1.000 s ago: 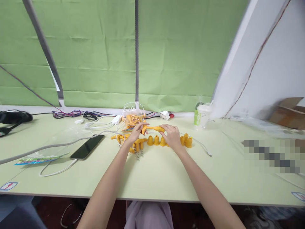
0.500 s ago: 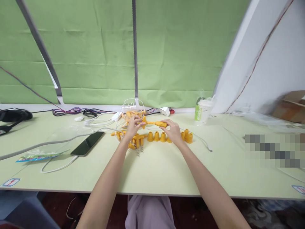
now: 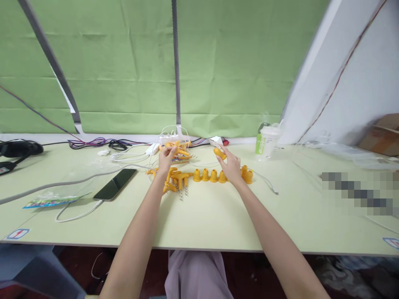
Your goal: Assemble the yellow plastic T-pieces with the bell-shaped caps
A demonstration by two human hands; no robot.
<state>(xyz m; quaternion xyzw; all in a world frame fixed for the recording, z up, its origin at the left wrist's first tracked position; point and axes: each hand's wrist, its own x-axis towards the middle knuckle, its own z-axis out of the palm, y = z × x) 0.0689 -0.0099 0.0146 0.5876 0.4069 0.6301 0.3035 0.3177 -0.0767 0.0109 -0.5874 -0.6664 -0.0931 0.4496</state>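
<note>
My left hand (image 3: pixel 166 158) is pinched on a yellow corkscrew (image 3: pixel 184 153), whose thin spiral tip points right. In my right hand (image 3: pixel 231 164), thumb and fingers grip a yellow plastic sleeve (image 3: pixel 220 153), held apart from the corkscrew. Below my left hand lies a pile of yellow T-handled corkscrews (image 3: pixel 181 177) with bare metal spirals toward me. A row of yellow bell-shaped caps (image 3: pixel 213 176) stands upright to the right of the pile, partly hidden by my right hand. More yellow caps (image 3: pixel 248 176) cluster just right of my wrist.
A phone (image 3: pixel 115 185) with a white cable lies left, near a clear plastic bag (image 3: pixel 52 201). White cables and a power strip (image 3: pixel 168 139) run along the back. A white cup (image 3: pixel 268 143) stands back right. A cardboard box (image 3: pixel 382 135) sits far right.
The corkscrew and the yellow sleeve, joined in a line between my hands before, are now apart. My right hand has moved up and right with the sleeve; my left has shifted slightly left.
</note>
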